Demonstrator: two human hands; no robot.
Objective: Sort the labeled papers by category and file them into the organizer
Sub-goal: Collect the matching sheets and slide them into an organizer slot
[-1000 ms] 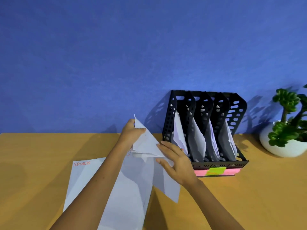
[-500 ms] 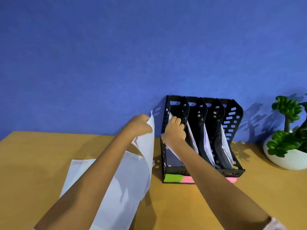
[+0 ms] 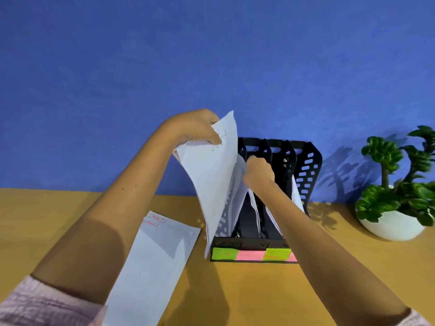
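My left hand (image 3: pixel 196 127) grips the top edge of a white sheet (image 3: pixel 213 175) and holds it upright against the left end of the black slotted organizer (image 3: pixel 306 165). My right hand (image 3: pixel 257 171) is curled at the top of the leftmost slot, pinching the papers (image 3: pixel 241 201) that stand there. More sheets lean in the other slots. Green and pink sticky labels (image 3: pixel 249 254) run along the organizer's front; the leftmost reads "HR". A stack of white papers (image 3: pixel 153 262) lies flat at the left, its top sheet marked "SPORTS".
A wooden desk (image 3: pixel 270 297) stands against a blue wall. A potted green plant (image 3: pixel 397 203) in a white bowl sits at the right, close to the organizer. Bare desk lies in front of the organizer.
My left hand has lifted the sheet off the stack and raised it upright to the organizer's left end. My right hand stays at the leftmost slot's papers. The view has moved closer.
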